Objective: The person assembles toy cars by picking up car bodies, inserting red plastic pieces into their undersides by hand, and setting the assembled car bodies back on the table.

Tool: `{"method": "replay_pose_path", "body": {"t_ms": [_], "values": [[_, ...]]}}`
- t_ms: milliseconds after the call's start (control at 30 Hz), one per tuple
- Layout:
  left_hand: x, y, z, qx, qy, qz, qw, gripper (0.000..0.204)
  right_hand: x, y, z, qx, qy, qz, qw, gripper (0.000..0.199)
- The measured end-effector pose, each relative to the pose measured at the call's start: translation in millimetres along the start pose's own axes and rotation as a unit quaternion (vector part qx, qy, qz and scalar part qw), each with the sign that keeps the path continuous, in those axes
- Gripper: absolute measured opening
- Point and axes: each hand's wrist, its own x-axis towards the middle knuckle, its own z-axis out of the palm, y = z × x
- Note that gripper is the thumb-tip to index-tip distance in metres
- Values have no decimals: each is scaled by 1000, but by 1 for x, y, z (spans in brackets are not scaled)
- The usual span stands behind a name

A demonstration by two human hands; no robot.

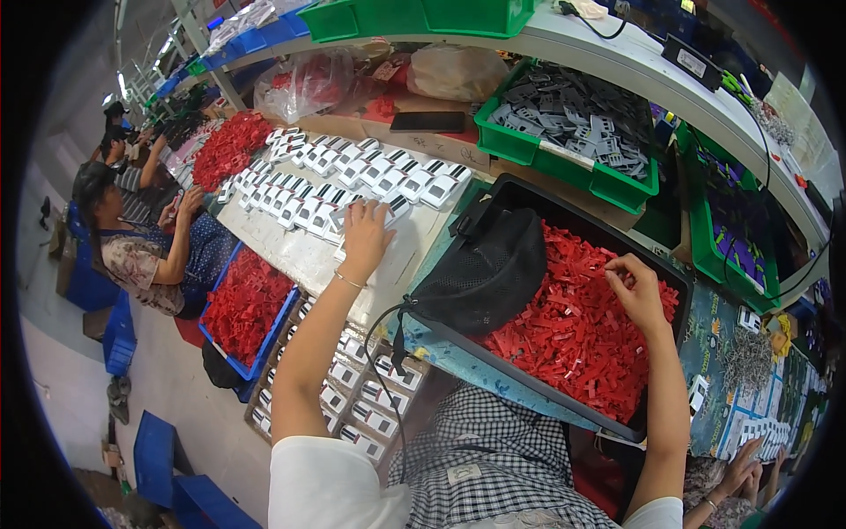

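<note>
gap: white tabletop (pixel 423 236) beside black plastic tray (pixel 529 381)
tray: red plastic strips (pixel 564 353)
left hand (pixel 366 234): at white devices (pixel 361 169), grip unclear
right hand (pixel 640 289): grip unclear

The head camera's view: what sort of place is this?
Most likely a small-parts assembly workshop: white units lie in rows on a bench, a black tray is heaped with loose red pieces, and another person sits nearby.
</note>
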Motion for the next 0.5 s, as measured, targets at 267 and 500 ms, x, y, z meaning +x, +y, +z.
{"method": "replay_pose_path", "body": {"t_ms": [267, 500], "values": [[-13, 15, -10, -152, 16, 54, 987, 37, -1, 1, -3, -5, -4, 5, 1000, 9], [-16, 18, -21, -290, 39, 44, 955, 30, 0, -2, -2, -13, -20, -3, 1000, 10]]}}
